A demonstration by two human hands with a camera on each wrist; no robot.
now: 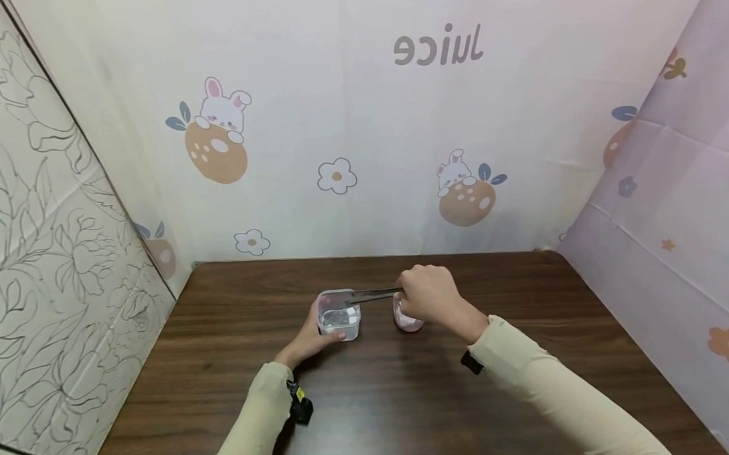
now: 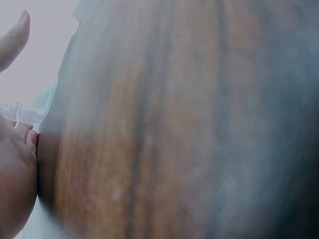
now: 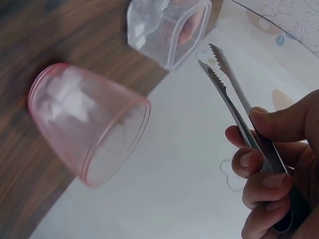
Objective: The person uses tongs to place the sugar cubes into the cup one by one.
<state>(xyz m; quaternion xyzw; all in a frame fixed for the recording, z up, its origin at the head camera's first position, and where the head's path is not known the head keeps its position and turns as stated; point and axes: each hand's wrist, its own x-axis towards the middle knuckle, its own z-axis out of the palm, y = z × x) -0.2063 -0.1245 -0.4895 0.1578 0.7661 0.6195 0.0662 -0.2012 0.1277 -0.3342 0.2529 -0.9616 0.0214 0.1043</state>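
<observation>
My left hand (image 1: 308, 338) holds a clear square plastic container (image 1: 339, 333) on the table, its thumb along the near side and the other fingers hidden behind. Pale, glassy pieces too small to identify show inside it. My right hand (image 1: 432, 293) grips slim metal tongs (image 1: 373, 295) that reach leftward over the container. In the right wrist view, the tongs' (image 3: 234, 104) serrated tips stand slightly apart with nothing between them. Below my right hand, a pink translucent cup (image 1: 409, 325) stands upright with whitish pieces (image 3: 72, 97) in it. Only part of my left hand (image 2: 15, 184) appears in the left wrist view.
The dark wood table (image 1: 358, 395) runs back to a patterned wall cloth (image 1: 361, 120). More cloth hangs at the left (image 1: 58, 265) and right sides. A black wrist camera (image 1: 301, 405) sits on the left wrist.
</observation>
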